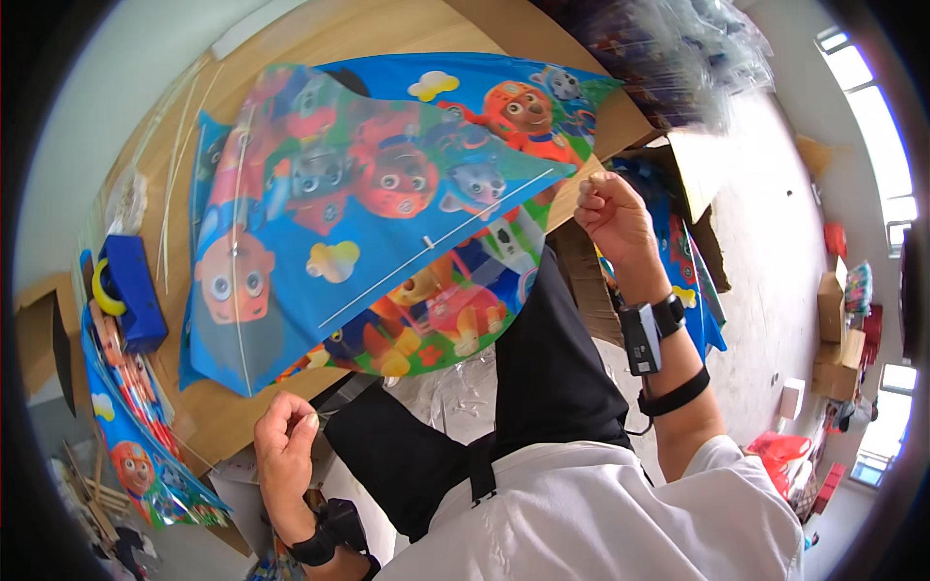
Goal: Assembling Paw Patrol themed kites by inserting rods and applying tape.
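Note:
A blue kite (300, 261) printed with cartoon dogs and a child lies in front of me, partly blurred, over other printed kite sheets (441, 363). White rods (436, 247) run along its face. My right hand (615, 215) is closed, fingers curled, just beside the kite's right-hand tip. Thumb and fingers of my left hand (284, 445) are pinched together below the kite's lower left corner, apart from it. Anything held in either pinch is too small or hidden to name.
Kites overhang the wooden table (218, 426) at its edges. A blue tape dispenser (136, 290) with a yellow roll sits on the left, near thin rods (176, 145). Plastic-wrapped bundles (668, 58) are piled at the far right. A cardboard box (702, 174) stands beyond my right hand.

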Available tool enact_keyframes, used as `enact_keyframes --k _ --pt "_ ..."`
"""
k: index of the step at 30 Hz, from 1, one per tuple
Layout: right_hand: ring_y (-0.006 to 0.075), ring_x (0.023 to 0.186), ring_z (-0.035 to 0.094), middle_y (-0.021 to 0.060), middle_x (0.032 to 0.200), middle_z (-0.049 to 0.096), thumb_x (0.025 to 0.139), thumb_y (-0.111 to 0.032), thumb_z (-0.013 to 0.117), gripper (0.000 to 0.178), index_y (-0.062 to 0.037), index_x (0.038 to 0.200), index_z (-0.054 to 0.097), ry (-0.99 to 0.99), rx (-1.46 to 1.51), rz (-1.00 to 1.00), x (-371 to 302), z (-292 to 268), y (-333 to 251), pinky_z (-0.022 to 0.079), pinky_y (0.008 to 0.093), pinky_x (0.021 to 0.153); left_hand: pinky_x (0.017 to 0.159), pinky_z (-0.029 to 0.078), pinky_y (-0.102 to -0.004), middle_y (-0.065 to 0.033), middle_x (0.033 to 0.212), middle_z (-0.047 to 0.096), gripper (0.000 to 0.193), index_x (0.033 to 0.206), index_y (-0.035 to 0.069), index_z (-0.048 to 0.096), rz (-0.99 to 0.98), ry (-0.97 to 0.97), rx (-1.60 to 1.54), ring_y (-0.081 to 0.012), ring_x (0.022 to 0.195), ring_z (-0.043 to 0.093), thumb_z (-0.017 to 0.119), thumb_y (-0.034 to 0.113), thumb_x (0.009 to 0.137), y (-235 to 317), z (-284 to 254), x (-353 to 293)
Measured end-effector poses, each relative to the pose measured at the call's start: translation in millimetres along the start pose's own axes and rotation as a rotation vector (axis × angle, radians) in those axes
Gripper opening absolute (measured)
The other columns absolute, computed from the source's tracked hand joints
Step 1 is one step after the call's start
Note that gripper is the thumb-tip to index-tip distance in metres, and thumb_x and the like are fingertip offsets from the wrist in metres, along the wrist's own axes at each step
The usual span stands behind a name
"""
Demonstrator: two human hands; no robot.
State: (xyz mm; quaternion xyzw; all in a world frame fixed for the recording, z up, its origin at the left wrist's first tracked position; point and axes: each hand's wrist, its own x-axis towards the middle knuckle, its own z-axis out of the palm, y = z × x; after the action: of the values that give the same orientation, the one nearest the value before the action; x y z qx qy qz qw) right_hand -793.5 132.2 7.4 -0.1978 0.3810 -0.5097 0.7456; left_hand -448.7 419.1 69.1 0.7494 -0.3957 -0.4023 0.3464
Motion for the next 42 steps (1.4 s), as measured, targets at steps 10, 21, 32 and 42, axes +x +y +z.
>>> enact_keyframes --k 10,21,32,42 --pt "0.0083 0.051 0.052 0.0028 0.061 0.060 0.072 -0.002 0.067 0.005 0.0021 0.074 0.064 0.032 -0.819 -0.359 35 0 5 0.042 0.0211 0.050 0.056 0.031 -0.0212 0.0038 0.067 0.041 0.009 0.076 0.004 0.048 -0.035 -0.007 -0.018 -0.0048 0.062 0.036 0.054 0.002 0.082 -2 -2 39" --pt "0.0226 0.067 0.057 0.0096 0.072 0.057 0.069 -0.015 0.070 0.014 -0.0031 0.076 0.067 0.236 -1.342 -0.604 51 -1 21 0.044 0.0335 0.063 0.057 0.031 -0.0201 0.0043 0.069 0.040 0.008 0.076 0.005 0.045 -0.059 -0.029 0.062 -0.0034 0.063 0.037 0.051 0.002 0.080 -9 1 71" --pt "0.0279 0.071 0.059 0.0121 0.075 0.058 0.070 -0.018 0.068 0.014 -0.0043 0.075 0.067 0.277 -1.417 -0.662 52 1 26 0.045 0.0372 0.065 0.058 0.037 -0.0223 0.0014 0.068 0.043 0.008 0.075 0.003 0.045 -0.062 -0.012 0.080 -0.0058 0.062 0.043 0.050 0.000 0.081 -12 5 81" --pt "0.0293 0.074 0.060 0.0121 0.079 0.058 0.071 -0.018 0.068 0.015 -0.0047 0.076 0.067 0.319 -1.493 -0.675 51 4 29 0.046 0.0386 0.067 0.055 0.031 -0.0204 0.0046 0.066 0.039 0.009 0.075 0.005 0.046 -0.070 -0.035 0.025 -0.0032 0.060 0.036 0.051 0.001 0.082 -17 9 83"
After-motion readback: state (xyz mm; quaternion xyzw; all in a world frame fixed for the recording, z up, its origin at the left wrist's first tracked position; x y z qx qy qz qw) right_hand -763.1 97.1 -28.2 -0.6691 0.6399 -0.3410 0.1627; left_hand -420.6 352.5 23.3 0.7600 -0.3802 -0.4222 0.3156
